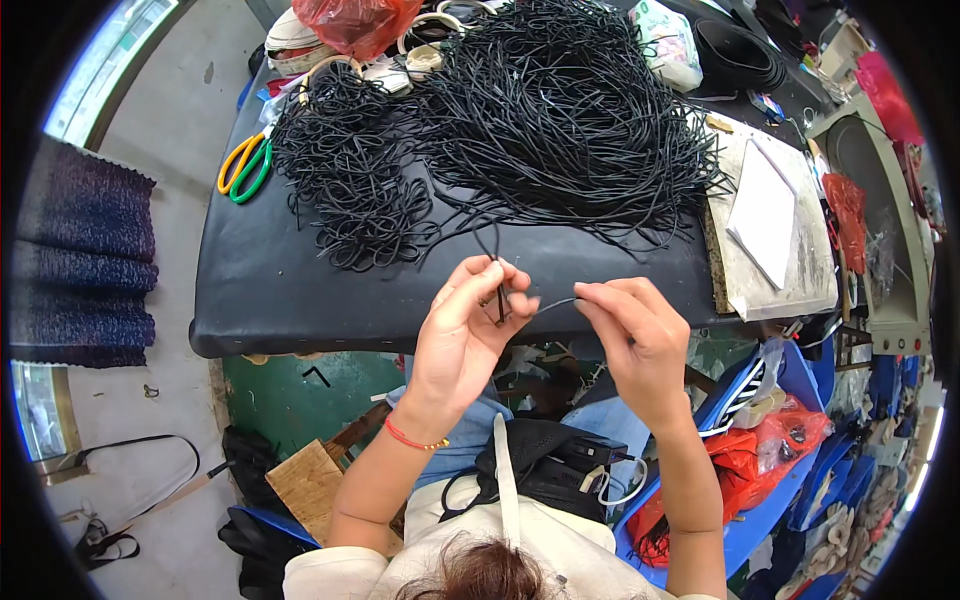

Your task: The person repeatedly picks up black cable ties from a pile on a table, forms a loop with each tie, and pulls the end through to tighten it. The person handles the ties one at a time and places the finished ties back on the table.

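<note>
My left hand (472,318), with a red and gold bracelet at its wrist, is closed on a thin black cord (498,305). The cord loops up above the fingers toward the pile behind. My right hand (637,335) pinches a thin dark end (558,304) between thumb and fingertips, and it stretches across to the left hand. Both hands are held above the front edge of a black-covered table (300,300). Just beyond them lies a large heap of black cords (570,110), with a smaller tangled heap (350,170) to its left.
Scissors (245,168) with orange and green handles lie at the table's left. A worn board (740,240) bears a white sheet (765,215) at the right. Beneath it stands a blue bin (720,490) with red plastic bags (735,480). A red bag (357,20) sits at the back.
</note>
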A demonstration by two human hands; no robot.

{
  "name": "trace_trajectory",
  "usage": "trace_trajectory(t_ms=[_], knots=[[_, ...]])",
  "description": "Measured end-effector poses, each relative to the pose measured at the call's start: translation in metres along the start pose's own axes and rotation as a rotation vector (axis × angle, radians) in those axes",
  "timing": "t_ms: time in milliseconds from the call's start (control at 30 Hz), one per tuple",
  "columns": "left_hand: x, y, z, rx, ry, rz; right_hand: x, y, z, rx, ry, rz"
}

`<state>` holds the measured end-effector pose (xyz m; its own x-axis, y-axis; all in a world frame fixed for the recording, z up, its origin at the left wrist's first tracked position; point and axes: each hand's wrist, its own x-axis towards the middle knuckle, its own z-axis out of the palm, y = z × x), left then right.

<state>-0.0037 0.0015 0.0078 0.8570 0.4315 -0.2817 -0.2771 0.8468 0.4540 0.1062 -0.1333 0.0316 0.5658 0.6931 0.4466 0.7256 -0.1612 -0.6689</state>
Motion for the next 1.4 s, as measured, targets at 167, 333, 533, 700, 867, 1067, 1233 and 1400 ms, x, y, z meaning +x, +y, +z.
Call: trace_trajectory(t_ms=[167,333,533,700,867,1067,1233,1400], knots=[[-0.005,0.000,0.002,0.400,-0.021,-0.164,0.004,-0.005,0.005,-0.164,0.001,-0.246],[-0.006,-0.001,-0.006,0.594,-0.137,-0.116,-0.001,-0.007,0.009,-0.134,-0.006,-0.251],[-0.008,0.000,-0.006,0.798,-0.015,-0.029,0.002,-0.010,-0.019,-0.310,-0.126,-0.242],[-0.021,0.001,0.006,1.167,-0.226,0.049,0.028,-0.014,-0.025,-0.263,-0.214,-0.324],[-0.019,0.009,0.006,0.558,-0.169,-0.202,0.001,-0.001,-0.010,0.160,-0.337,0.128],[-0.011,0.006,-0.002,0.558,-0.179,-0.170,-0.012,-0.022,-0.008,0.142,-0.305,0.206],[-0.013,0.001,-0.001,0.697,-0.157,-0.008,-0.020,-0.024,-0.010,0.895,-0.370,0.576],[-0.016,-0.002,0.003,0.559,-0.099,0.026,-0.025,-0.016,0.001,0.704,-0.239,0.483]])
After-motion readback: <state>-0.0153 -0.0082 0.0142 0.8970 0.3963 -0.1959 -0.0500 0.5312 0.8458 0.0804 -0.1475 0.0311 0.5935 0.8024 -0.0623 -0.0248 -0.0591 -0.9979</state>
